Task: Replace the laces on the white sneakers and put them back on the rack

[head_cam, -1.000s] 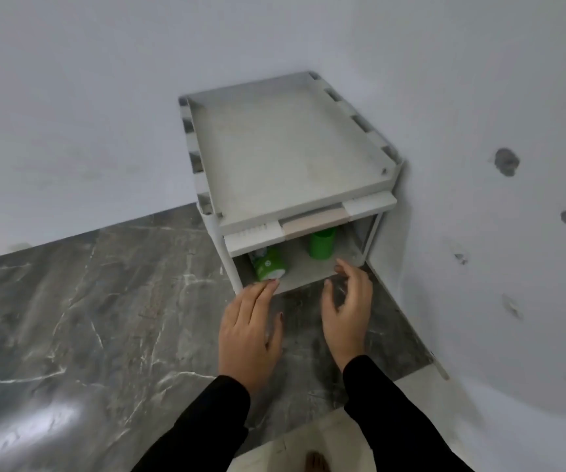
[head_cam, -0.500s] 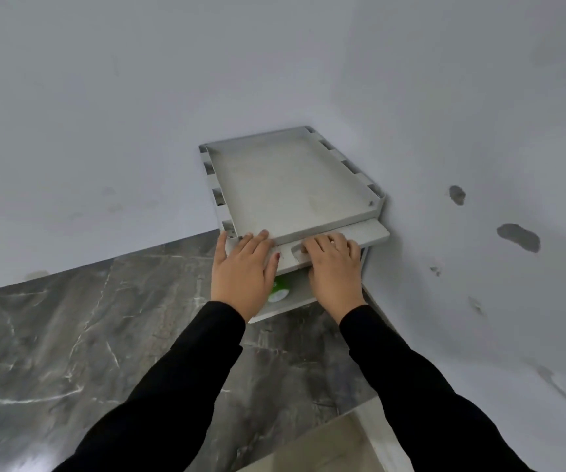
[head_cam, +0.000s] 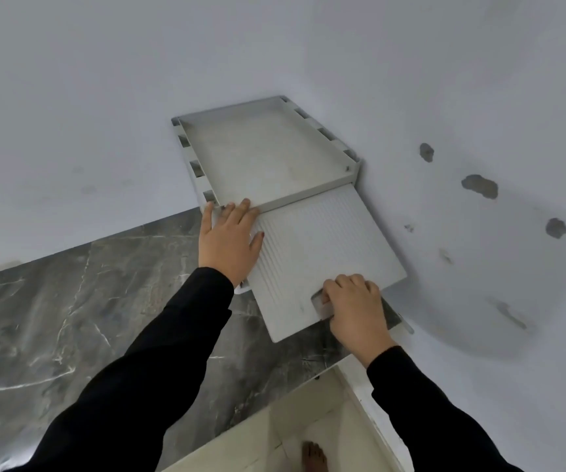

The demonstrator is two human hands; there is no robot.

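Observation:
A white rack stands in the corner of the room, its top tray bare. A ribbed white shelf sticks far out of the rack's front below the top tray. My right hand grips the handle slot at the shelf's front edge, fingers curled into it. My left hand lies flat with spread fingers on the rack's front left corner, its fingertips touching the top tray's edge. No white sneakers or laces are in view.
The rack sits on a dark marbled floor mat against white walls with grey chipped spots. A cream floor tile and a bare foot show at the bottom.
Both hands went up from the floor to the rack's front edge. The ribbed shelf has since slid far out towards me, gripped by my right hand, and now hides the green items below.

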